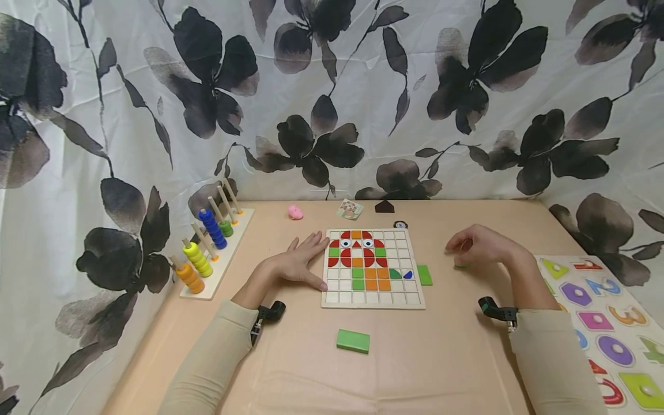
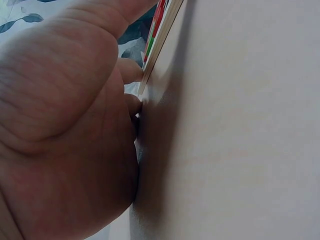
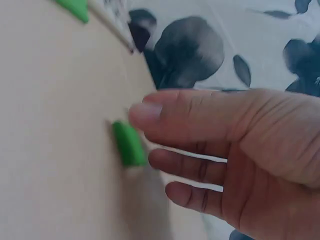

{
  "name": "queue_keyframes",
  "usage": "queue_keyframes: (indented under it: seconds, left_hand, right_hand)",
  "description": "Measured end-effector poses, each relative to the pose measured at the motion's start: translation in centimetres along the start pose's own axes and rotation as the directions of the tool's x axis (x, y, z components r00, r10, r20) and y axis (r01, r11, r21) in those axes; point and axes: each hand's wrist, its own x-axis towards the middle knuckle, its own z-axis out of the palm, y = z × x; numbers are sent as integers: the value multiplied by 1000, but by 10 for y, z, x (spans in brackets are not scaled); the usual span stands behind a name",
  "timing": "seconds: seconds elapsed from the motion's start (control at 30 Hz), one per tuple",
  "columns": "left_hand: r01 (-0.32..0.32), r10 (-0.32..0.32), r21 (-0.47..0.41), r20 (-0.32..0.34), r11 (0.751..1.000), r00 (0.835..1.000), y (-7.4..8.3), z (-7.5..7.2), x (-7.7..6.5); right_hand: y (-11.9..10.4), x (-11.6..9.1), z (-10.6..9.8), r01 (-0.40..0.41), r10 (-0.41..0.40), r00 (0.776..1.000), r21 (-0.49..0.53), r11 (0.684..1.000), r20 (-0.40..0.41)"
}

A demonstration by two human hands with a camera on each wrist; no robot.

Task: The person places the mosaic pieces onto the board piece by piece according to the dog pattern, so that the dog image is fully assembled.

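A white grid board (image 1: 339, 297) with red, green, orange and blue tiles and two eye tiles lies on the table. My left hand (image 1: 299, 265) rests at its left edge, fingers extended and thumb near the lower-left side; the left wrist view shows the fingers beside the board's edge. My right hand (image 1: 479, 245) hovers to the right of the board, fingers loosely bent. Just beyond its fingertips in the right wrist view is a small green block (image 3: 129, 143), seemingly apart from them. One green block (image 1: 425, 275) touches or nearly touches the board's right edge; another green block (image 1: 353, 341) lies in front.
At left stands a peg stacker (image 1: 210, 282) with coloured rings. A pink toy (image 1: 295, 212), a card (image 1: 350, 209), a dark house-shaped piece (image 1: 384, 206) and a round black-and-white piece (image 1: 400, 225) lie behind the board. A number-and-shape puzzle (image 1: 617, 323) covers the right side.
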Motion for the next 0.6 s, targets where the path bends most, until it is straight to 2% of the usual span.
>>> queue_keyframes:
  seconds: [0.1,0.27,0.33,0.47,0.6]
  left_hand:
    - [2,-2,-3,-1,1000,1000,-1,1,1]
    - [4,-4,-3,0,1000,1000,-1,1,0]
    - [2,-2,-2,-1,1000,1000,-1,0,0]
    - [4,-4,0,-1,1000,1000,0,0,0]
    - [6,-6,-4,3,1000,1000,0,0,0]
  right_hand:
    - [11,-1,0,-6,6,999,17,1000,41]
    - [15,0,3,15,-20,997,63,998,74]
    - [13,0,4,30,-34,998,66,997,57]
    - [2,4,8,52,-49,998,56,997,-38]
    - [-26,14,15,119,-107,988,107,987,-110]
